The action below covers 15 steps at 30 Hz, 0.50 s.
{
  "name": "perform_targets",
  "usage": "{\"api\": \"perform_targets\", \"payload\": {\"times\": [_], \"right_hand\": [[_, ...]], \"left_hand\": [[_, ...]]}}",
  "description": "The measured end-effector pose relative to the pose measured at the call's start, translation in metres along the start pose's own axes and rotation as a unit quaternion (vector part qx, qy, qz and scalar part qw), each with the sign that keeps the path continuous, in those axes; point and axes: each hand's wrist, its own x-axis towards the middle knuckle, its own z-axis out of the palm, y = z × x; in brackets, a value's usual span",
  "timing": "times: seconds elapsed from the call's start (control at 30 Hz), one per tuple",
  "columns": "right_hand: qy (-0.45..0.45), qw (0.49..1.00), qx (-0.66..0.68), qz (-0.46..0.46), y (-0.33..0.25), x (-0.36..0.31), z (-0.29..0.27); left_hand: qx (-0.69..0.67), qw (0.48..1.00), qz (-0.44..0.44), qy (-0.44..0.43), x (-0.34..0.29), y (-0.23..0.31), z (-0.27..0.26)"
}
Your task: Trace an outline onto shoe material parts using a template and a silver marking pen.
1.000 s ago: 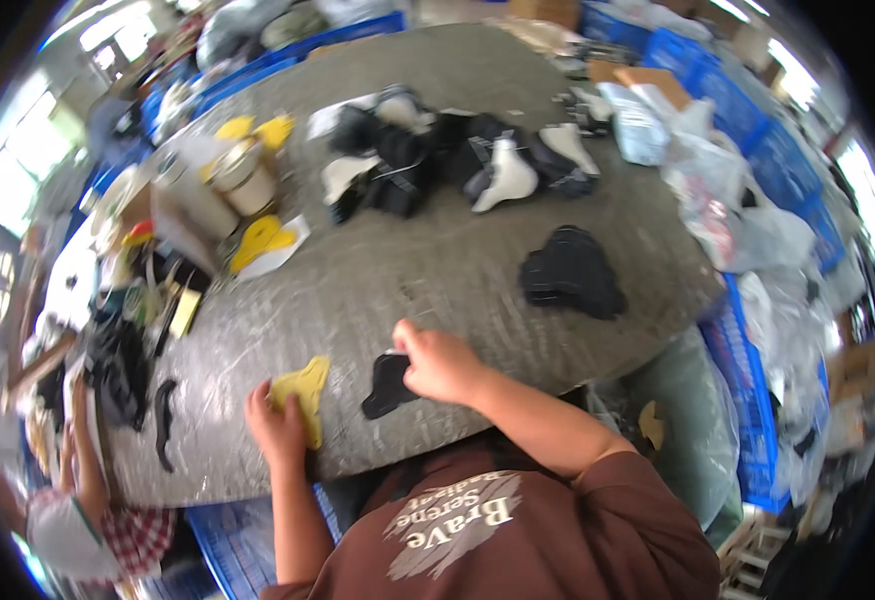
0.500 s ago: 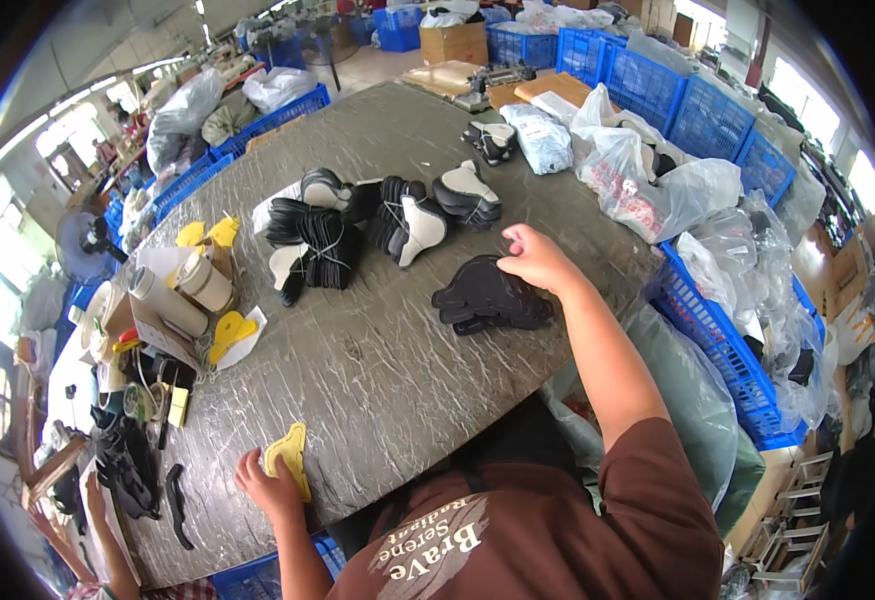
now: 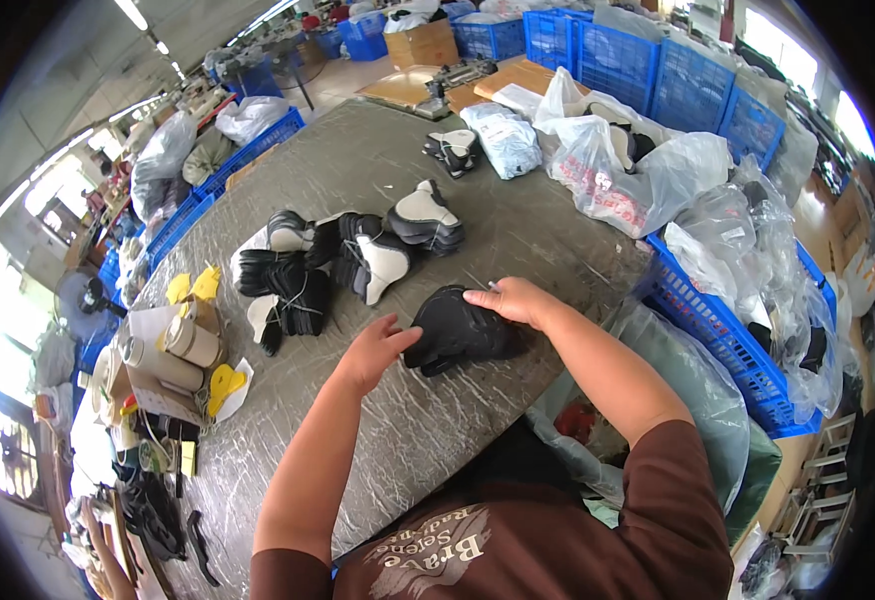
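A stack of black, curved cut pieces (image 3: 463, 335) lies on the dark table in front of me. My right hand (image 3: 520, 303) grips its far right edge, thumb on top and the other fingers curled behind. Something small and pale shows by those fingers; I cannot make it out. At the stack's left end is my left hand (image 3: 373, 352), open, fingers apart, thumb at the edge. Farther off lie a tied bundle of black pieces (image 3: 303, 290), a black-and-white bundle (image 3: 378, 262) and another such stack (image 3: 428, 215).
On the left stand thread cones (image 3: 193, 343) beside yellow shaped pieces (image 3: 226, 385). A black strip (image 3: 201, 548) lies at the near left. Plastic bags (image 3: 648, 180) and a blue crate (image 3: 718, 335) line the right side. A co-worker's arm (image 3: 103, 545) shows at lower left.
My left hand has left the yellow piece at the near edge and moved up and right to the black stack. My right hand has come down onto it. The view has shifted; that yellow piece no longer shows.
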Motion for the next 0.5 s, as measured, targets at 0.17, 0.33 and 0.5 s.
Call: {"api": "perform_targets", "payload": {"times": [0.17,0.33,0.5], "right_hand": [[-0.05,0.991,0.097,0.078,0.009,-0.002,0.008],[-0.061,0.991,0.097,0.063,-0.007,-0.028,0.003],[0.018,0.988,-0.06,-0.14,-0.008,-0.077,0.008]], "left_hand": [[0.125,0.986,-0.012,-0.111,0.014,0.022,0.024],[0.15,0.984,-0.013,-0.099,-0.003,0.024,0.037],[0.225,0.957,0.185,-0.007,-0.025,-0.022,0.041]]}}
